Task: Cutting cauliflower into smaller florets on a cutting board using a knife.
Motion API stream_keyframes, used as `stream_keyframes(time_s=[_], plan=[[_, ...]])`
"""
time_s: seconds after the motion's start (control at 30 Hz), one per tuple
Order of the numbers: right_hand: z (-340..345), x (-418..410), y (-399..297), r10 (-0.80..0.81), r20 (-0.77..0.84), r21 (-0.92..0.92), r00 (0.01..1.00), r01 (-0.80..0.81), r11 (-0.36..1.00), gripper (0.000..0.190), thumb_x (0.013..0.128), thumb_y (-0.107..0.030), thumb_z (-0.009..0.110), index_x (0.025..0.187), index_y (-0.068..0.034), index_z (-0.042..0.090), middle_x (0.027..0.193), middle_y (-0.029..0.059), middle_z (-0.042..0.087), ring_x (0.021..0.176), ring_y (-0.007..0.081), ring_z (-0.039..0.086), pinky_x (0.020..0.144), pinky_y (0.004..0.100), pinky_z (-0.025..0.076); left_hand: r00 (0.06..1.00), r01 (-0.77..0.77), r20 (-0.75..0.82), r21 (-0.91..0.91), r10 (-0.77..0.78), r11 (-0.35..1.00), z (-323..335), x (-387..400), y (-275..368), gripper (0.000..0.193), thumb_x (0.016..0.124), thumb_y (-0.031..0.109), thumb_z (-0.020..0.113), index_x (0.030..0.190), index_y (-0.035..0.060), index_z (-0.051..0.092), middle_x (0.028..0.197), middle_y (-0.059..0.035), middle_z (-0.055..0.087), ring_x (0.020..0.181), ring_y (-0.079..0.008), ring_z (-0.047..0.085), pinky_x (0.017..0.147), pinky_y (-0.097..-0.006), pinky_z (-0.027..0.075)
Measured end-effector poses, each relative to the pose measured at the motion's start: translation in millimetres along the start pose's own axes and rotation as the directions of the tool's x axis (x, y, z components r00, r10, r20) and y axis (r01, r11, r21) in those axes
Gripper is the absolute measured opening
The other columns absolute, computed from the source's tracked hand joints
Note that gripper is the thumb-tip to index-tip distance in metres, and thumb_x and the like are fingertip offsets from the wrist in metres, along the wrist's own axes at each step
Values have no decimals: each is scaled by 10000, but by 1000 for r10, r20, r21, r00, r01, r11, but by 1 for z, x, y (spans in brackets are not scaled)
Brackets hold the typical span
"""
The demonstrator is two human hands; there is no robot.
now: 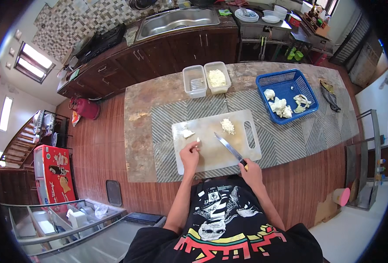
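Note:
My left hand (pixel 190 153) is at the left part of a white plastic cutting board (pixel 210 157), its fingertips closed on a small white piece (pixel 198 140) that looks like cauliflower. My right hand (pixel 251 169) grips the dark handle of a kitchen knife (pixel 228 146), whose blade points up and left over the board. Just above my left hand lie a few larger white pieces (pixel 187 132). A small heap of finely chopped white bits (pixel 227 126) sits near the board's upper right, beyond the knife tip.
Behind the board stand an empty-looking clear plastic container (pixel 194 81) and another holding pale chopped food (pixel 217 78). A blue plastic basket (pixel 284 93) with cauliflower florets (pixel 280 107) is at the right. Farther right lies a dark, crumpled item (pixel 329 95) on the table.

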State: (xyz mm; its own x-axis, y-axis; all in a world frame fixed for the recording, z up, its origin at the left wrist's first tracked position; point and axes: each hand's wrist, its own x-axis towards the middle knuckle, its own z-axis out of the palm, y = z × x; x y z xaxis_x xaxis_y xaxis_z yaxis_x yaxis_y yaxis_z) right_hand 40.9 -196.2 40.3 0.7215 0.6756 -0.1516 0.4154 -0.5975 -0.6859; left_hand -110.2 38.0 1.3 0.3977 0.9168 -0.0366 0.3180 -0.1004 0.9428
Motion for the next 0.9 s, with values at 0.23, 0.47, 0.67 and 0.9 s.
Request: stream_keyframes(time_s=[0.23,0.47,0.67,0.9], plan=[[-1,2,-3,29,24,-11,999,-29,1000,304,930,-300,686,1076,-35,670,958,213,703,907,446,664,771,514,519,996,78,-43,110,-73,991,-9,2,5,170,850,33,653,951,26,789,928,-145,769,742,-205,719,709,-295,546],[2,4,1,16,16,13,1000,-16,1000,296,922,-291,697,1067,-34,673,955,214,703,908,446,663,774,513,517,961,-228,-76,333,267,915,-13,7,4,120,847,56,703,928,37,789,894,-140,757,785,-280,704,774,-351,543],[2,7,-4,16,14,1,1000,-16,1000,287,918,-285,701,1034,-24,671,946,223,699,899,450,662,765,512,519,999,-36,-17,126,38,991,-10,13,-1,133,842,7,679,935,11,773,936,-165,752,838,-323,709,784,-375,550],[2,9,-4,27,25,10,999,-27,1000,290,920,-288,697,1033,-22,678,952,227,700,902,451,663,770,516,521,981,-179,-36,194,189,965,-6,14,-7,190,842,-62,612,934,7,764,958,-169,748,881,-333,704,849,-393,527]])
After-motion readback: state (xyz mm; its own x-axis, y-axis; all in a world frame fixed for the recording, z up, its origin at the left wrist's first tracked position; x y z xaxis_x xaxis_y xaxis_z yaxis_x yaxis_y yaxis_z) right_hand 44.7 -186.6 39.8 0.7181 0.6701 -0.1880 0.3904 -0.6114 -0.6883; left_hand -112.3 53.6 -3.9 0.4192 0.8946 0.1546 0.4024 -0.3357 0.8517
